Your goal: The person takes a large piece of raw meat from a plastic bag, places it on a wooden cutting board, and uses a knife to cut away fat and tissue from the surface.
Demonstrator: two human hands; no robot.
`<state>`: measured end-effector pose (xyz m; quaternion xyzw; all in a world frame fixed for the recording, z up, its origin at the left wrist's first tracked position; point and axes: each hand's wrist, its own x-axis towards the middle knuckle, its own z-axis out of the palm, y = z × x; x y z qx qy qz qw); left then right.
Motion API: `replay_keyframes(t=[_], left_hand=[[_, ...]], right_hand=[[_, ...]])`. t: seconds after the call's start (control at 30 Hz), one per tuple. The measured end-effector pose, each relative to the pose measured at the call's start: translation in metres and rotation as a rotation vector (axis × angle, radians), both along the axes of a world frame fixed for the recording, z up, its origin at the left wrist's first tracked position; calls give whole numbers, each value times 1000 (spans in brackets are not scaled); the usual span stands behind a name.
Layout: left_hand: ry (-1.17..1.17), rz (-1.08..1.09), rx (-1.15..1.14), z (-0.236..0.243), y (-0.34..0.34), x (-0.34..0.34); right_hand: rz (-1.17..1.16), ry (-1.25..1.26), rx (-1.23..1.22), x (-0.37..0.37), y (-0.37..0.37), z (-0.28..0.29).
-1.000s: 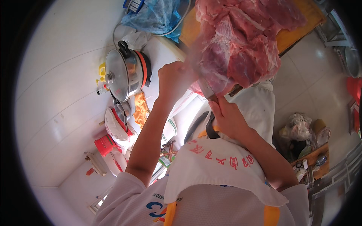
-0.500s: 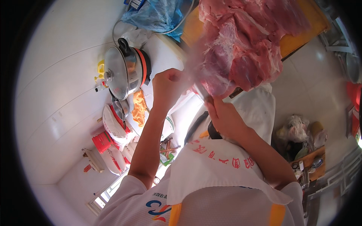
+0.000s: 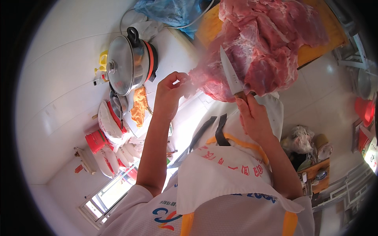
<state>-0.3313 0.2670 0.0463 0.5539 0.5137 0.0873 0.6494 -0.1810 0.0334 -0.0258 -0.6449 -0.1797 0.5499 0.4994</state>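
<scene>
A large slab of raw pink meat (image 3: pixel 260 51) lies on a yellow-brown cutting board (image 3: pixel 315 51). At the meat's near left edge, my left hand (image 3: pixel 169 92) is closed in a pinch, gripping a thin flap of it; a smear in the picture blurs the fingertips. My right hand (image 3: pixel 254 116) grips the brown handle of a kitchen knife (image 3: pixel 229 72). Its pale pointed blade lies across the front of the meat, tip pointing away and slightly left. From this view I cannot tell whether the blade touches the meat.
A lidded steel pot (image 3: pixel 130 65) stands on the counter at left, with an orange cloth (image 3: pixel 139 106) nearer me. Blue plastic (image 3: pixel 169 13) lies beyond. White-and-red sacks (image 3: pixel 110 122) are lower left. A wooden stand (image 3: pixel 319 173) with bagged things is at right, near a red bucket (image 3: pixel 364 110).
The knife has swung up and out over the meat, so its whole blade now shows. My right hand has shifted a little right. My left hand stays at the meat's edge.
</scene>
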Motion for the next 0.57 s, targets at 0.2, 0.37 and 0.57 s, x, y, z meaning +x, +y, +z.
replay_keyframes(t=[0.2, 0.37, 0.57], left_hand=[[-82, -34, -32, 19, 14, -8], [-40, -61, -23, 27, 18, 6], [9, -134, -24, 36, 27, 13]], right_hand=[[44, 104, -113, 7, -1, 15], [40, -101, 71, -17, -1, -2], [154, -181, 64, -32, 19, -7]])
